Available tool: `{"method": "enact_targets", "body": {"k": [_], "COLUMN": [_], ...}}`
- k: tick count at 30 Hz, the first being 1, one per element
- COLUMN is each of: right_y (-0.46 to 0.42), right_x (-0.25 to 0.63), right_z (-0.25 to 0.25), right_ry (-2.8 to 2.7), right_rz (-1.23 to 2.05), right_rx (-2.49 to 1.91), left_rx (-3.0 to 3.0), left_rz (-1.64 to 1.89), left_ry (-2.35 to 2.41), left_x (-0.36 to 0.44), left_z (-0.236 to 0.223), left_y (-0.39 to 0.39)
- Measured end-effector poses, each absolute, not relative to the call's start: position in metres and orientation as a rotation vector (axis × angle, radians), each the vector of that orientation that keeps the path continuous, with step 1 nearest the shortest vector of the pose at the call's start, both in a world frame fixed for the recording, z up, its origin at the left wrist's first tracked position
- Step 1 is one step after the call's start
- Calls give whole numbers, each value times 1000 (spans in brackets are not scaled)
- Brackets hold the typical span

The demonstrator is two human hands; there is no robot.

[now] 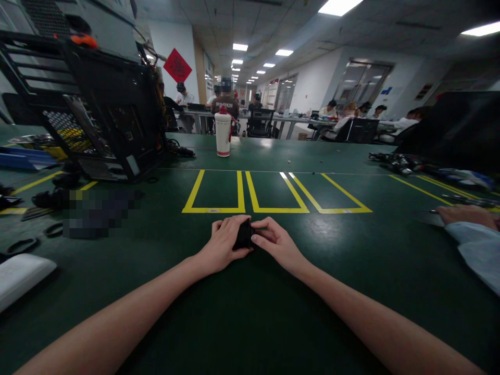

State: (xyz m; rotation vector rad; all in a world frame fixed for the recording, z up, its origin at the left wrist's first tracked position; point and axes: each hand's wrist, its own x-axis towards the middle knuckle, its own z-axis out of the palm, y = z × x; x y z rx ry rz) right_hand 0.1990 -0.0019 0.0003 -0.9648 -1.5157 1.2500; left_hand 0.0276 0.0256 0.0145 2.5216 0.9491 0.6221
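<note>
While the left hand (pixel 225 240) clasps a small black object (pixel 242 235) just below the frame's centre, the right hand (pixel 280 242) pinches its right-facing end, the object's long axis too covered to tell.

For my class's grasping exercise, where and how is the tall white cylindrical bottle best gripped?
Probably mid-body on the tall white cylindrical bottle, from the near left: it stands upright, its rounded wall is exposed there, and a red strap hangs at right.

It looks like an office workshop: computer case (pixel 128 112), office chairs (pixel 260 124), yellow-taped worktable (pixel 250 312).
</note>
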Motion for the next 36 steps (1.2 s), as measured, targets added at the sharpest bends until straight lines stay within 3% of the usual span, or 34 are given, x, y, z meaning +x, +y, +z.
{"method": "enact_targets", "body": {"k": [36], "right_y": [2], "right_x": [203], "right_z": [6], "right_ry": [-1518], "right_rz": [1283], "right_rx": [-987], "left_rx": [2507], "left_rz": [611], "left_ry": [945], "left_x": [27], "left_z": [15], "left_y": [25]}}
